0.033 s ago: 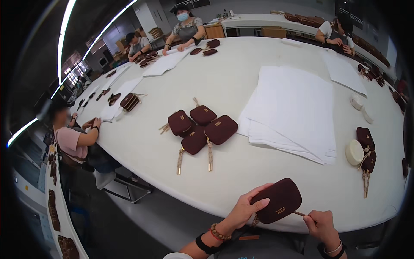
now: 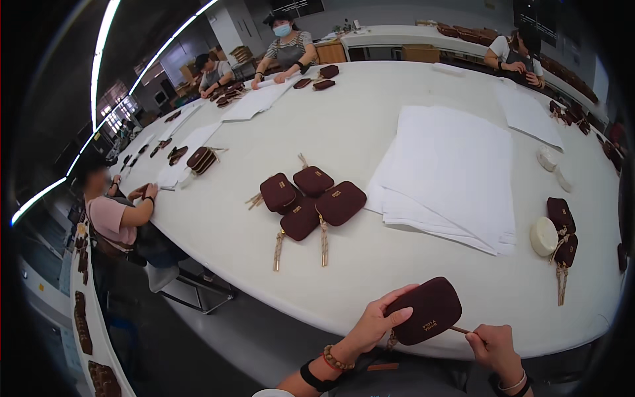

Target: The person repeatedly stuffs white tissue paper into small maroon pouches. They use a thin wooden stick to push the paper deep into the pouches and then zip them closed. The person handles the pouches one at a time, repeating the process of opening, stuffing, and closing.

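My left hand [image 2: 378, 322] grips a dark burgundy zip pouch [image 2: 428, 308] with small gold lettering, thumb on its face and fingers behind. A braided beige cord hangs from the pouch beneath that hand. In my right hand [image 2: 495, 347], closed fingers pinch a thin brown stick-like piece [image 2: 462, 329]. Its far end meets the lower right edge of the pouch; whether it is attached there I cannot tell. Beyond my hands, a group of similar pouches [image 2: 301, 218] with braided cords and gold tips lies on the white table [image 2: 370, 264].
A stack of white sheets [image 2: 450, 172] lies past my hands. To the right, a cream round roll [image 2: 544, 236] sits beside two small burgundy pouches [image 2: 561, 215]. Several people work around the table; one in a pink top [image 2: 109, 215] sits at the left edge.
The whole view has shifted very slightly, with the table and its things a little lower. Both hands keep the same hold on the pouch and the brown piece.
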Tool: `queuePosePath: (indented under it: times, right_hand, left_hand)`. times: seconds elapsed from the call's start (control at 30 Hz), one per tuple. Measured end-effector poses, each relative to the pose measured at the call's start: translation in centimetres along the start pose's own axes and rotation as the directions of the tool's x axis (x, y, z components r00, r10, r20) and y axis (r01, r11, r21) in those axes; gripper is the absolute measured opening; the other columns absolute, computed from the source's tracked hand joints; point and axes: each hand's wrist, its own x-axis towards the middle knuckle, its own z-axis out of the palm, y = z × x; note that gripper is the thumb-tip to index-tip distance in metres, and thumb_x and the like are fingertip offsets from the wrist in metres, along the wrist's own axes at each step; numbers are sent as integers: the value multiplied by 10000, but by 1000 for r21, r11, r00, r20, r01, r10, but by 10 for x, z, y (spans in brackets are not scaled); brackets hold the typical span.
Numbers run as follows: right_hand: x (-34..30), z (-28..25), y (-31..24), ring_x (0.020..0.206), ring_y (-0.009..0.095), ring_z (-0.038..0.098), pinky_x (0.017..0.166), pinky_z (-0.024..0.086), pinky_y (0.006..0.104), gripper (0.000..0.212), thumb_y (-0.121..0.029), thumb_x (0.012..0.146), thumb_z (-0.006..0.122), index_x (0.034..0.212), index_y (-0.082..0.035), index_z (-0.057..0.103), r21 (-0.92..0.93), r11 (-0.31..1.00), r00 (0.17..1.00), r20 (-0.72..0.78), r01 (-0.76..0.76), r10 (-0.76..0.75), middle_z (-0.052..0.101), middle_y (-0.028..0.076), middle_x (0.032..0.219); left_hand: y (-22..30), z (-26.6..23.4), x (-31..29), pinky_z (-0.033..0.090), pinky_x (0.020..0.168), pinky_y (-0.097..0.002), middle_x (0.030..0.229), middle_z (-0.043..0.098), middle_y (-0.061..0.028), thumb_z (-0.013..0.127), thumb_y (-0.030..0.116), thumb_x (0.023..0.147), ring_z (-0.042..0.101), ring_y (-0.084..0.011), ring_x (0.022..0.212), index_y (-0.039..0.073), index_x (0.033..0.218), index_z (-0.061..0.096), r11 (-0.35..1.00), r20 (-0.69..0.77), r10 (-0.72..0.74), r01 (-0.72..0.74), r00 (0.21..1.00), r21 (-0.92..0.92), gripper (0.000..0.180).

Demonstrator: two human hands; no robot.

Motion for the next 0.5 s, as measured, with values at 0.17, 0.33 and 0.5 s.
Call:
queuePosePath:
  times: [0.17, 0.33, 0.5]
  right_hand:
    - [-2, -8, 0, 414, 266, 491, 416, 343, 351, 261, -189, 794, 702, 610, -76, 555, -165, 980, 991, -58, 111, -122, 499, 78, 495]
    - [-12, -12, -1, 422, 266, 486, 422, 328, 364, 304, -211, 794, 707, 590, -90, 517, -300, 947, 985, -90, 113, -146, 488, 64, 497]
    - [-8, -5, -3, 419, 270, 492, 422, 348, 361, 283, -193, 794, 706, 599, -83, 534, -196, 969, 983, -76, 151, -169, 496, 73, 498]
  left_hand:
    - [0, 1, -3, 409, 1020, -288, 1320, 531, -98, 636, 223, 933, 513, -148, 1181, 19, 1409, 425, 997, 17, 40, -41, 999, 66, 559]
    - [0, 7, 0, 412, 1012, -283, 1301, 543, -97, 626, 240, 940, 516, -143, 1169, 24, 1410, 424, 992, 25, 34, -37, 999, 123, 556]
    - [0, 10, -2, 413, 1012, -291, 1314, 536, -93, 604, 279, 951, 512, -143, 1175, 10, 1414, 408, 985, 100, -33, 15, 994, 173, 570]
